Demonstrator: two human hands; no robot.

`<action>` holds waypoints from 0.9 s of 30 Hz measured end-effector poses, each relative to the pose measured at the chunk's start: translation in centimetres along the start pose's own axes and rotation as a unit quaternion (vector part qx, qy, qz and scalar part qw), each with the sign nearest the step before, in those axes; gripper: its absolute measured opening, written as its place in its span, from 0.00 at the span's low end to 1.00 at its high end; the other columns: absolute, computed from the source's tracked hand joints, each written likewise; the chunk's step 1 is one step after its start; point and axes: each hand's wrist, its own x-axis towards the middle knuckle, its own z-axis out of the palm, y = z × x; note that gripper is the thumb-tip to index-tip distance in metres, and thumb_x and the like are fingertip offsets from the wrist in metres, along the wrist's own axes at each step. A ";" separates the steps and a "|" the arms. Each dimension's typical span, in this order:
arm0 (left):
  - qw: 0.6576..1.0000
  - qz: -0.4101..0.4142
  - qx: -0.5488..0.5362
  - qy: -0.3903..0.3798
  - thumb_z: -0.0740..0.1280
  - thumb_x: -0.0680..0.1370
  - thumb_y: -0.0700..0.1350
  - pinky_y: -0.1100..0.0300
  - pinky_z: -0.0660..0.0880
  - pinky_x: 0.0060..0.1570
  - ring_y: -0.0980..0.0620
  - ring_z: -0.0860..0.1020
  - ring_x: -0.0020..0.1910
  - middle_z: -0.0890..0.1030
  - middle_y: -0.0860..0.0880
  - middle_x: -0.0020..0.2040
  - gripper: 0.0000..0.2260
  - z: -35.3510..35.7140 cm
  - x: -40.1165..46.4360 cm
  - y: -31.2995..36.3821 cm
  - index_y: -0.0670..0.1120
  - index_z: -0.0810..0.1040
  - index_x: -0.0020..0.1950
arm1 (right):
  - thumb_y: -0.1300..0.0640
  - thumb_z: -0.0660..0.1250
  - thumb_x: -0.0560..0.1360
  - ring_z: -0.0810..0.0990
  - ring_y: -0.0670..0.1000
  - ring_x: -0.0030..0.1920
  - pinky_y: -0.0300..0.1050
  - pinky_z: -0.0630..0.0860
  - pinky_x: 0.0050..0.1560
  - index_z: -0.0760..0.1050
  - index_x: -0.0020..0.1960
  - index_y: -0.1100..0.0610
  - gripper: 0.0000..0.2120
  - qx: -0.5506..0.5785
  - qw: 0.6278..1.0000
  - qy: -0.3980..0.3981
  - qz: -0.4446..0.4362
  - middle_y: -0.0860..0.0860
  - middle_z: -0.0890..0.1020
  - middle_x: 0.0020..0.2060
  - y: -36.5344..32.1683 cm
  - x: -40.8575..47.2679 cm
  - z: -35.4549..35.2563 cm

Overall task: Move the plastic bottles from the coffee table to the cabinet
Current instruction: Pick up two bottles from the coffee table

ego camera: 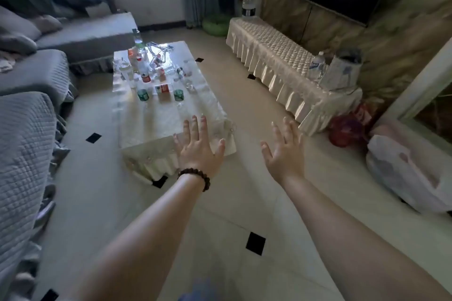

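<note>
My two bare forearms fill the bottom of the frame, reaching up over the tiled floor (227,217). My left hand (198,145), a dark bead bracelet (195,176) on its wrist, is spread flat with fingers straight, holding nothing, in front of the near end of the tabletop (159,115). My right hand (283,151) is likewise splayed and empty, right of centre over the floor. The plastic bottles (144,68) stand clustered toward the far end of the tabletop, upper left of centre. The cabinet (281,56), under a quilted cream cover, runs along the upper right with a large bottle (248,3) at its far end
</note>
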 end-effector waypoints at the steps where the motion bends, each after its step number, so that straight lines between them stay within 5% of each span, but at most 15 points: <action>1: 1.000 -0.010 0.010 -0.010 0.50 0.77 0.63 0.45 0.38 0.73 0.51 0.40 0.76 0.44 0.51 0.78 0.33 0.7 -0.1 0.4 0.52 0.41 0.77 | 0.42 0.51 0.75 0.45 0.54 0.77 0.55 0.41 0.74 0.57 0.75 0.54 0.31 -0.004 1.000 -0.006 0.009 0.56 0.51 0.77 0.7 0.1 0.1; 12: 0.995 -0.028 0.034 -0.085 0.48 0.77 0.64 0.45 0.35 0.72 0.52 0.39 0.76 0.42 0.52 0.78 0.34 10.1 5.9 3.6 0.53 0.39 0.77 | 0.47 0.57 0.79 0.43 0.53 0.77 0.54 0.40 0.74 0.56 0.76 0.55 0.28 -0.021 0.998 -0.043 0.051 0.56 0.49 0.77 9.5 7.5 4.4; 27: 0.987 -0.091 0.010 -0.130 0.50 0.77 0.63 0.44 0.38 0.73 0.53 0.40 0.76 0.44 0.51 0.78 0.33 19.6 33.5 9.8 0.53 0.41 0.77 | 0.46 0.54 0.78 0.46 0.54 0.77 0.53 0.42 0.74 0.62 0.74 0.55 0.27 -0.034 0.994 -0.101 0.022 0.58 0.52 0.77 14.4 36.4 10.9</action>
